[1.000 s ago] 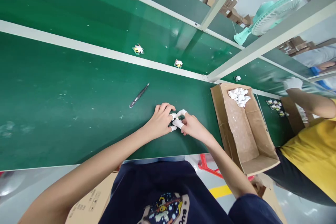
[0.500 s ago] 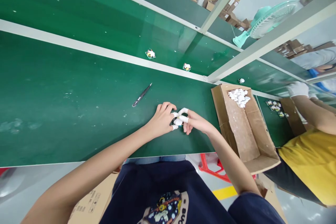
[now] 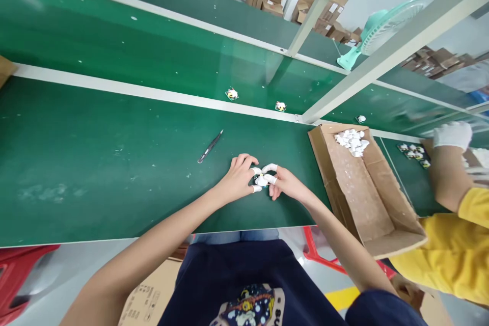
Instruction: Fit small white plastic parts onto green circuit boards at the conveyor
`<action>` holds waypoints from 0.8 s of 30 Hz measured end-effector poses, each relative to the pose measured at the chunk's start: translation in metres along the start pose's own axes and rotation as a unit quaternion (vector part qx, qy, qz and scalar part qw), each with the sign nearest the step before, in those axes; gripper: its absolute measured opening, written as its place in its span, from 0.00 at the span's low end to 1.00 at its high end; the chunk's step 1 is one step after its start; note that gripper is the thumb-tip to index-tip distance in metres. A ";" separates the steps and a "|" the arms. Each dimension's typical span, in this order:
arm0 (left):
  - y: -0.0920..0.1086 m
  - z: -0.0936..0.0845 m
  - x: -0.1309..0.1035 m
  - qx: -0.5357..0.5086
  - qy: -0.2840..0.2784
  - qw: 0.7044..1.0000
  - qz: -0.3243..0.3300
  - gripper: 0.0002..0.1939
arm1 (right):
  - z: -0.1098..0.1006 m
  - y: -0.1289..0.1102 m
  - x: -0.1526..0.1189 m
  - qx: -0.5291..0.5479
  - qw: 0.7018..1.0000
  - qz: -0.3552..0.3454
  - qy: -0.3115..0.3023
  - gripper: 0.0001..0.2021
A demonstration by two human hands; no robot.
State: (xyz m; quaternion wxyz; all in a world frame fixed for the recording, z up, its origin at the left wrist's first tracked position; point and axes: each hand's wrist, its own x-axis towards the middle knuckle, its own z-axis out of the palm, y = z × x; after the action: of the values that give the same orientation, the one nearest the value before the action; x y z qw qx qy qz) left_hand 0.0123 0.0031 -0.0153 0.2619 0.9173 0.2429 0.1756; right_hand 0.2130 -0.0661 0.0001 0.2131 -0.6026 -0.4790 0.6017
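Observation:
A small circuit board with a white part on top (image 3: 261,180) is between my two hands, just above the green table. My left hand (image 3: 241,179), with white covers on some fingertips, grips its left side between thumb and finger. On the right side, my right hand (image 3: 281,182) has its covered thumb and forefinger pinched on the board's upper edge; whatever lies between those fingertips is too small to make out. Black tweezers (image 3: 210,146) lie on the table to the upper left of my hands.
A cardboard box (image 3: 372,204) holding white pieces (image 3: 352,141) stands to the right. Small boards (image 3: 231,93) (image 3: 280,106) sit on the green strip behind the pale rail. At the far right, a person's gloved hand (image 3: 453,135) is near more boards (image 3: 413,154).
The view has shifted slightly. My hands keep nearly the same hold on the board, with the white part a little more exposed. The co-worker's gloved hand and arm have moved.

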 end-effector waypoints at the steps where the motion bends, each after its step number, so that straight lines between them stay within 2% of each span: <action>1: -0.001 0.000 0.000 0.000 -0.001 1.000 0.001 0.13 | 0.001 0.002 -0.001 0.003 1.000 -0.008 -0.009 0.23; 4: -0.003 0.001 0.000 0.002 -0.006 1.000 0.009 0.13 | 0.004 0.005 -0.003 -0.038 0.999 -0.026 0.016 0.25; 7: -0.003 0.001 0.001 -0.003 -0.008 1.000 0.016 0.14 | 0.009 0.005 -0.003 -0.073 0.995 -0.013 0.069 0.19; 12: 0.000 -0.002 0.001 -0.009 -0.009 1.000 0.011 0.14 | 0.013 -0.001 -0.004 -0.048 0.996 0.008 0.071 0.19; 14: 0.001 -0.002 0.001 -0.004 -0.005 1.000 0.009 0.12 | 0.014 -0.004 -0.004 -0.084 0.994 0.005 0.069 0.19; 18: 0.000 0.001 0.000 0.012 0.001 1.000 0.025 0.10 | 0.020 -0.012 -0.002 -0.253 0.961 0.021 0.111 0.08; 24: 0.003 0.000 -0.001 0.027 0.002 0.999 0.020 0.11 | 0.033 -0.024 -0.006 -0.327 0.931 0.047 0.154 0.05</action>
State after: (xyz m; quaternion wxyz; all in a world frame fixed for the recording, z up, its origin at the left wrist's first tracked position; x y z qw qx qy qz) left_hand 0.0124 0.0009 -0.0139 0.2329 0.9284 0.2295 0.1765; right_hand 0.1757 -0.0703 0.0171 0.0464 -0.7460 -0.5818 0.3208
